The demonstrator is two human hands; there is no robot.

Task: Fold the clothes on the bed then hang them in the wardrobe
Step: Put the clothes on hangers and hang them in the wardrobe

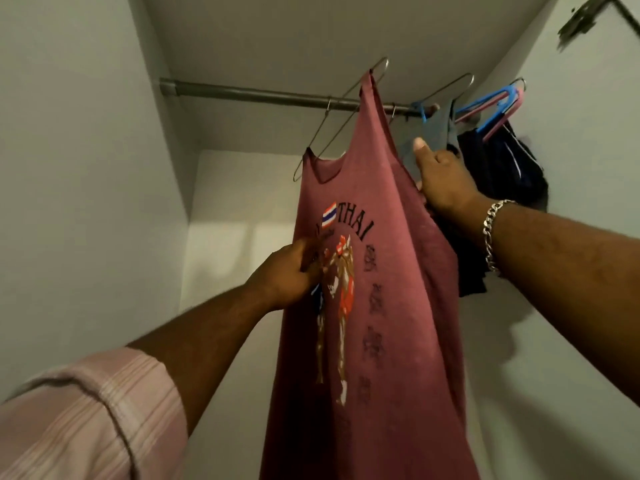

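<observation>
A dark red tank top printed with "THAI" and a fighter hangs on a wire hanger from the wardrobe's metal rail. My left hand pinches the front of the top at the print. My right hand, with a silver bracelet at the wrist, grips the top's right edge by the armhole, thumb raised. Just behind that hand a grey garment hangs on a second wire hanger.
Blue and pink plastic hangers and dark clothes crowd the rail's right end. White wardrobe walls close in left, back and right. The rail's left half holds nothing. A hinge sits at top right.
</observation>
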